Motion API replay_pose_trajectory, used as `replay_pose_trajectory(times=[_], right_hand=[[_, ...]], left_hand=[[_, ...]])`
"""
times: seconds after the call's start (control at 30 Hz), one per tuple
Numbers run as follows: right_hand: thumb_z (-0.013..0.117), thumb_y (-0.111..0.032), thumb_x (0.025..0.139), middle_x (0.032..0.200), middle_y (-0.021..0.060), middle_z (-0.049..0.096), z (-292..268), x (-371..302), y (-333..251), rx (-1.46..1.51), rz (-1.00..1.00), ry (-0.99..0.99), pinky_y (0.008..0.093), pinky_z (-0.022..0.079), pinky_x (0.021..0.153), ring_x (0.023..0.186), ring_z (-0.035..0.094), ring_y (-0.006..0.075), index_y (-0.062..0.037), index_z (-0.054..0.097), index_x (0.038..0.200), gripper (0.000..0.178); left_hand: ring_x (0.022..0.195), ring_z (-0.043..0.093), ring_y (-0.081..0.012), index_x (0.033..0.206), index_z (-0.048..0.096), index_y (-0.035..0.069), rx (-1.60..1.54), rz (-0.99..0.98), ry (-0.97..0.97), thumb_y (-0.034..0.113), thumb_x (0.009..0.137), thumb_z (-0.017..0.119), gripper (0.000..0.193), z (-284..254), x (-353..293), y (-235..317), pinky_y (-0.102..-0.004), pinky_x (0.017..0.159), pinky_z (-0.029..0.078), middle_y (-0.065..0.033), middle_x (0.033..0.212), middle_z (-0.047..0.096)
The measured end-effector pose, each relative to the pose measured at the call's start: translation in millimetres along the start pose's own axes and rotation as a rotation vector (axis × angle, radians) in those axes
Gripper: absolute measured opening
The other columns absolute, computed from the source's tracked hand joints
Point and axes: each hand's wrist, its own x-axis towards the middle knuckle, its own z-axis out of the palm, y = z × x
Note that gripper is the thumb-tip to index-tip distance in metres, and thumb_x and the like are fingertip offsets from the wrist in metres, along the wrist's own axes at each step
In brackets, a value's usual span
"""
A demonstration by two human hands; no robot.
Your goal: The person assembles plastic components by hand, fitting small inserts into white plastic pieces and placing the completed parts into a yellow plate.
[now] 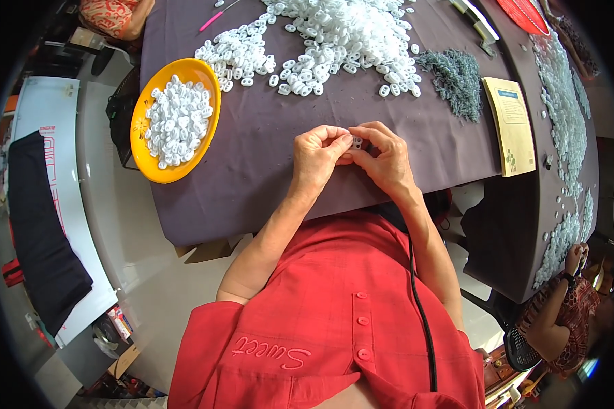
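My left hand [318, 151] and my right hand [387, 155] meet above the near part of the table. Between their fingertips sits a small white oval plastic piece with two holes [356, 142], pinched from both sides. A little dark patch shows beside it under the right fingers; I cannot make out what it is. To the left, a yellow oval bowl [145, 168] holds many similar white pieces. Beyond my hands a large heap of these pieces [351, 41] covers the far middle of the table, with a smaller pile [239, 54] to its left.
A bundle of grey-green threads [457, 80] and a yellow booklet [509, 126] lie on the right of the dark-clothed table [252, 150]. A pink-handled tool [211, 22] lies far left, a red basket [525, 15] far right. Another person [559, 320] works at the right-hand table.
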Motion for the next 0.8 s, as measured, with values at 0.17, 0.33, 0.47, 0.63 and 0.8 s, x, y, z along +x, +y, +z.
replay_pose_trajectory(times=[0.17,0.33,0.47,0.63,0.8], right_hand=[[0.07,-0.006,0.069,0.093,0.0061,0.062,0.6,-0.8,2.9,-0.025,-0.004,-0.02,0.0253,0.047,0.06,0.069,0.058,0.0138,-0.0012,0.064,0.098,0.03],[0.066,-0.004,0.072,0.091,0.0106,0.061,1.0,0.0,3.1,-0.031,-0.02,-0.023,0.0294,0.049,0.064,0.073,0.062,0.0219,0.0011,0.063,0.095,0.024],[0.064,-0.004,0.073,0.091,0.0112,0.061,0.9,0.1,5.2,-0.016,-0.042,-0.002,0.0303,0.05,0.065,0.075,0.062,0.0232,0.001,0.063,0.095,0.022],[0.065,-0.004,0.073,0.09,0.0108,0.062,0.7,-0.4,4.7,-0.015,-0.035,-0.002,0.0298,0.05,0.065,0.075,0.062,0.0231,0.0008,0.063,0.094,0.022],[0.066,-0.004,0.072,0.09,0.0103,0.062,-0.3,-0.3,5.9,-0.028,-0.032,-0.003,0.03,0.05,0.064,0.074,0.062,0.023,0.0005,0.064,0.094,0.022]], left_hand=[[0.063,0.061,-0.0109,0.085,0.062,-0.004,0.029,0.044,0.002,0.001,0.082,0.06,0.006,0.3,1.0,1.0,-0.0251,0.057,0.056,-0.007,0.076,0.063],[0.062,0.061,-0.011,0.083,0.063,-0.003,0.009,0.039,0.027,0.0,0.081,0.06,0.005,1.4,1.6,-1.0,-0.0246,0.057,0.056,-0.0067,0.075,0.063],[0.062,0.061,-0.0111,0.083,0.063,-0.002,-0.012,0.036,0.041,0.0,0.081,0.061,0.004,3.5,1.2,-2.2,-0.0246,0.058,0.056,-0.0066,0.075,0.063],[0.062,0.061,-0.0109,0.083,0.063,-0.002,-0.011,-0.005,0.037,0.001,0.081,0.061,0.004,1.6,2.3,0.5,-0.0244,0.058,0.056,-0.0065,0.075,0.063],[0.062,0.061,-0.0106,0.084,0.064,-0.002,0.026,-0.016,0.024,0.001,0.08,0.062,0.005,2.2,1.5,3.2,-0.0243,0.058,0.056,-0.0063,0.076,0.063]])
